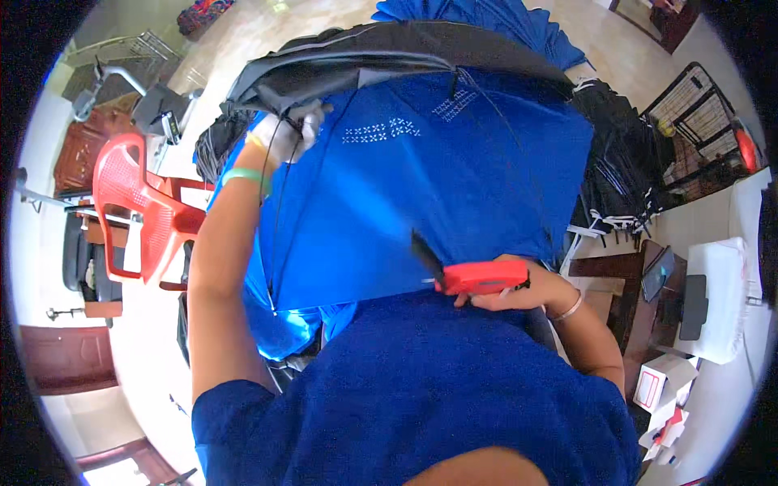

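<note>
A large blue umbrella canopy (356,211) with small white printed patterns spreads in front of me, with thin dark ribs running over it. My left hand (289,134), in a whitish glove, is closed at its upper left part, around a thin dark umbrella rib. My right hand (515,292) is wrapped round a red-handled tool (485,277) at the canopy's near edge. A dark, narrow part sticks out from the tool toward the canopy; it is blurred, so its exact kind is unclear. Folded black fabric (389,57) lies along the canopy's far side.
On the left stands a red plastic chair (146,211). Bundled black umbrellas (620,154) hang or lie at the right, near a black wire rack (693,121). More blue fabric (494,20) lies beyond. A dark wooden table (632,283) and white boxes (664,381) are at the lower right.
</note>
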A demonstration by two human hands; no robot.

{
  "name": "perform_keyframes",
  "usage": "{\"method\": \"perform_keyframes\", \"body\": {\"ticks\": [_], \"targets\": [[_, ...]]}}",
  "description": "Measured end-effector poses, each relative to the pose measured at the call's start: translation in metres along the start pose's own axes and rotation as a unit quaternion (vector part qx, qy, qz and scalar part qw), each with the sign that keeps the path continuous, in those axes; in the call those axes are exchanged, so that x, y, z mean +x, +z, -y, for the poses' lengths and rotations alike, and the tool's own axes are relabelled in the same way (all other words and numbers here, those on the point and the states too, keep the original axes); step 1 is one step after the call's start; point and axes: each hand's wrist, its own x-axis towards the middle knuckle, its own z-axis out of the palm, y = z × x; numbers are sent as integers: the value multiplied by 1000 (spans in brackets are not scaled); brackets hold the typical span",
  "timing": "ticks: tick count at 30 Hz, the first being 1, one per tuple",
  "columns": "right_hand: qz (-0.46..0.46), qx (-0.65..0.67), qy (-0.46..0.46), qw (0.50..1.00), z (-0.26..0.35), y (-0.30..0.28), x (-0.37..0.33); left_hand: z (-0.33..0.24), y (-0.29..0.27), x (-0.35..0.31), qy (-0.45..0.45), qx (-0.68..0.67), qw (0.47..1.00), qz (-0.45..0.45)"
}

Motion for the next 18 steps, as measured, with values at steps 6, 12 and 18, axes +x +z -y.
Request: {"method": "perform_keyframes", "body": {"ticks": [6, 12, 18], "targets": [[-41, 211, 164, 963, 38, -2, -22, 6, 22, 2, -30, -215, 972, -87], [-98, 353, 54, 929, 36, -43, 95, 13, 59, 3, -32, -158, 974, -159], [-203, 407, 1, 891, -27, -93, 246, 63, 71, 28, 67, 1, 981, -182]]}}
